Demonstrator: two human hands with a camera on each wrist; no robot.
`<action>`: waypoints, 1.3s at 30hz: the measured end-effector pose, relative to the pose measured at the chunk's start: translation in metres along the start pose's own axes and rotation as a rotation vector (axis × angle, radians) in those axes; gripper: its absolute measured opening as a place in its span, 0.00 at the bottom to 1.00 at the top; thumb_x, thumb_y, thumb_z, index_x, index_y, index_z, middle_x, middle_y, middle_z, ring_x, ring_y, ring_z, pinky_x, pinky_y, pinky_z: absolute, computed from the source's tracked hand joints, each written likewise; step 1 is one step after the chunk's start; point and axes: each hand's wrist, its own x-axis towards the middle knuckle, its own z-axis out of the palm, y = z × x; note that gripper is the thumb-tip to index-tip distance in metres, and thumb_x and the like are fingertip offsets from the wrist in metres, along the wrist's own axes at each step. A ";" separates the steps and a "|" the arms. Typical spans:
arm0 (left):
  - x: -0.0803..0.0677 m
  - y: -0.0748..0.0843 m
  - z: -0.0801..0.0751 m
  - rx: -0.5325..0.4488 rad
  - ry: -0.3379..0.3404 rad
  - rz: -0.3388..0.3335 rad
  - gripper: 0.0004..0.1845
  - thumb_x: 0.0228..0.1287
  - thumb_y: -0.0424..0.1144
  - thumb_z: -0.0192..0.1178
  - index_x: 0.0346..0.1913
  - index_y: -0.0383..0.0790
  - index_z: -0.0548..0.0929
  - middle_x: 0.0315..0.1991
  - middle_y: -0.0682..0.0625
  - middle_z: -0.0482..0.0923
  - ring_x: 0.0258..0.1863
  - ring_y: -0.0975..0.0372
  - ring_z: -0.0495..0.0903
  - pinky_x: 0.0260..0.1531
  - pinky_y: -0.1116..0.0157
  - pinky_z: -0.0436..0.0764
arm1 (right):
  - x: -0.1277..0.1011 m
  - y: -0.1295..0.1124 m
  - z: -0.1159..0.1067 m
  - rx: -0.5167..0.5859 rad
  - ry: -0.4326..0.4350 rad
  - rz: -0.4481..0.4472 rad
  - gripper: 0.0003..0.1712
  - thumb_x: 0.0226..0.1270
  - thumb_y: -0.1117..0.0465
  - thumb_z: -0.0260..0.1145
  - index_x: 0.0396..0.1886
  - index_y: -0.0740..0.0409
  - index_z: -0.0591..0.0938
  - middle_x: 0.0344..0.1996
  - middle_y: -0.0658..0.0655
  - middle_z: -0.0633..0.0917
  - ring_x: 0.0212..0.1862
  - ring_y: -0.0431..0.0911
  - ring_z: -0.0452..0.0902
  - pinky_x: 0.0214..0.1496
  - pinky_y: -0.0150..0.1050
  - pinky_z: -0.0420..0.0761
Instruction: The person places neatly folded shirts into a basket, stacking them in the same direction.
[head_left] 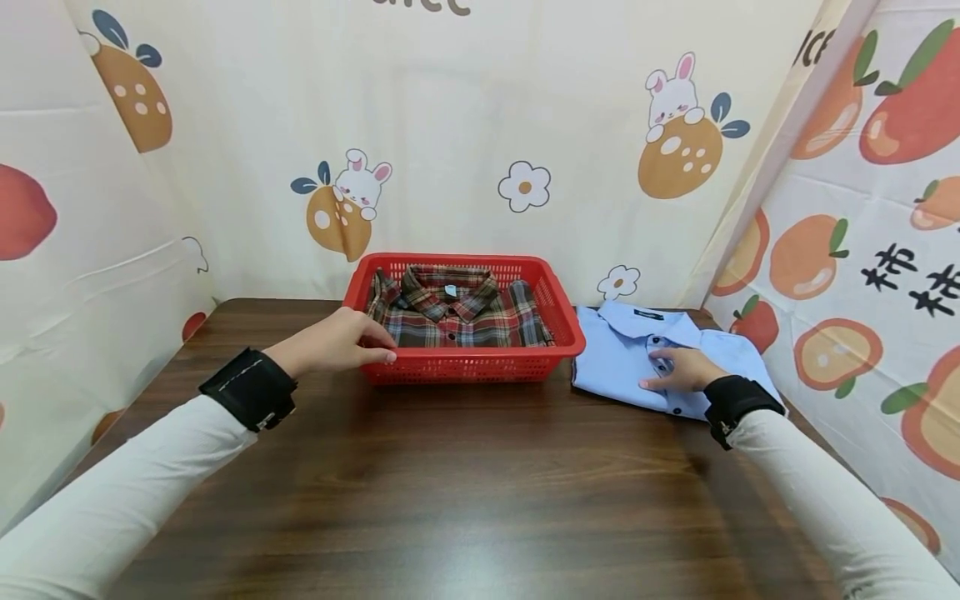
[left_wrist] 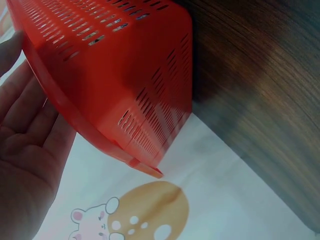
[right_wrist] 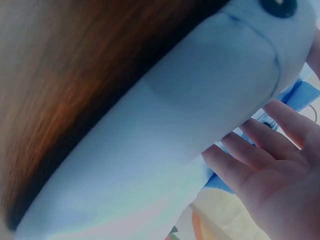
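Observation:
A red plastic basket (head_left: 465,367) stands near the back of the table, with a folded plaid shirt (head_left: 465,329) lying in it, collar up. My left hand (head_left: 337,340) pinches the basket's left front corner at the rim, thumb on one side and fingers on the other. In the left wrist view the basket's slotted wall (left_wrist: 150,90) fills the middle. To the right of the basket lies a folded light blue button shirt (head_left: 615,358). My right hand (head_left: 682,369) rests on it by the button placket. The right wrist view shows the fingers (right_wrist: 252,150) nearly straight against the cloth.
The dark wooden table (head_left: 450,483) stretches in front of the basket and shirt. Behind it hangs a cream printed curtain (head_left: 450,125), and another fruit-printed curtain (head_left: 885,275) borders the right side, close to the blue shirt.

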 end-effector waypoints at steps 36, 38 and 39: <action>-0.005 -0.005 0.001 -0.016 0.024 0.027 0.15 0.62 0.43 0.64 0.47 0.38 0.87 0.40 0.45 0.87 0.35 0.60 0.81 0.45 0.56 0.86 | -0.120 -0.073 0.034 -0.052 0.070 -0.143 0.48 0.44 0.36 0.74 0.53 0.71 0.79 0.45 0.68 0.85 0.41 0.48 0.81 0.49 0.55 0.82; -0.005 -0.005 0.001 -0.014 0.019 0.026 0.15 0.62 0.43 0.64 0.47 0.38 0.87 0.40 0.45 0.87 0.35 0.60 0.81 0.45 0.56 0.86 | -0.124 -0.076 0.033 -0.047 0.054 -0.139 0.48 0.43 0.35 0.74 0.52 0.70 0.79 0.44 0.66 0.86 0.41 0.47 0.81 0.49 0.55 0.82; -0.005 -0.005 0.001 -0.016 0.016 0.025 0.15 0.62 0.43 0.64 0.47 0.38 0.87 0.40 0.45 0.87 0.35 0.60 0.81 0.45 0.56 0.86 | -0.126 -0.078 0.032 -0.044 0.046 -0.135 0.47 0.42 0.35 0.74 0.52 0.70 0.79 0.43 0.65 0.86 0.40 0.47 0.80 0.48 0.54 0.83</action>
